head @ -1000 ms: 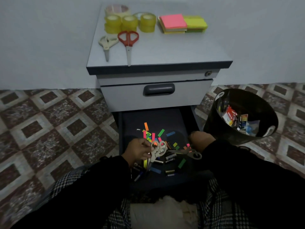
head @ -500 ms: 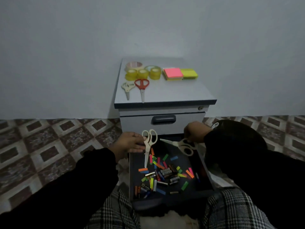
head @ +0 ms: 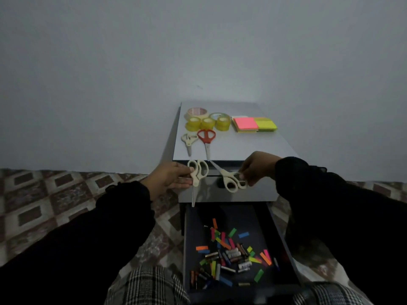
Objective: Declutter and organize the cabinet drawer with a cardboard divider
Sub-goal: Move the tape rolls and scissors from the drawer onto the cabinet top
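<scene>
Dozens of bright paper strips point(head: 232, 232) and small batteries point(head: 233, 253) litter the open bottom drawer point(head: 193, 234), nearest the viewer between plaid-clad knees. Above it, the left hand point(head: 170, 179) pinches cream scissors point(head: 196, 179) by the handles, blade hanging down over the drawer's corner. The right hand point(head: 256, 167) grips a second cream pair point(head: 229, 178), blade angled up-left. Beyond, on the cabinet top point(head: 253, 146), lie red-handled scissors point(head: 206, 139), another cream pair point(head: 188, 140), tape rolls point(head: 207, 123) and sticky-note pads point(head: 254, 124).
</scene>
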Available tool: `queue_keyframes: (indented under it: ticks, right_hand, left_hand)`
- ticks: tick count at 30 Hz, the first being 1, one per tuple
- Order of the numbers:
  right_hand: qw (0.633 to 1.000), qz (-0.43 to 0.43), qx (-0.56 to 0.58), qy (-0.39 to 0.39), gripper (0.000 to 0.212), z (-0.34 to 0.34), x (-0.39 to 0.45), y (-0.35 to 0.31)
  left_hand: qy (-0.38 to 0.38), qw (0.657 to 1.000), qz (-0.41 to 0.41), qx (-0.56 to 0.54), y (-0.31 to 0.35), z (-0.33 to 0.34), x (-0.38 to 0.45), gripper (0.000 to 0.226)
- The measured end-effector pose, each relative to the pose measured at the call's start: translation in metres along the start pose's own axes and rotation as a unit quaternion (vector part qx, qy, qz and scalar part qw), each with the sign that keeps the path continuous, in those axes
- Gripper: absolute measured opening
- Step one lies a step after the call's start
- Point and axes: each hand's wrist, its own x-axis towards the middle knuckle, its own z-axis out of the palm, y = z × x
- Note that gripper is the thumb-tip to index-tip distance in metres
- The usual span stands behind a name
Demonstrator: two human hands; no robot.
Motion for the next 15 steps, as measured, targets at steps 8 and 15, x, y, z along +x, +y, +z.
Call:
queue_keyframes:
  ticks: [8,15]
  right_hand:
    - [0.991,0.028,0.126,0.045,0.015,-0.009,0.043,-0.031]
    - [0.981,0.061,0.172,0.062,0.022,-0.01,0.092,-0.044]
  left_hand:
    - [0.037,0.999,0.024,-0.02,0.026,-0.02,0.03,0.013]
    - [0.052,0.998,0.022,-0.03,0.044,-0.024,0.064,0.013]
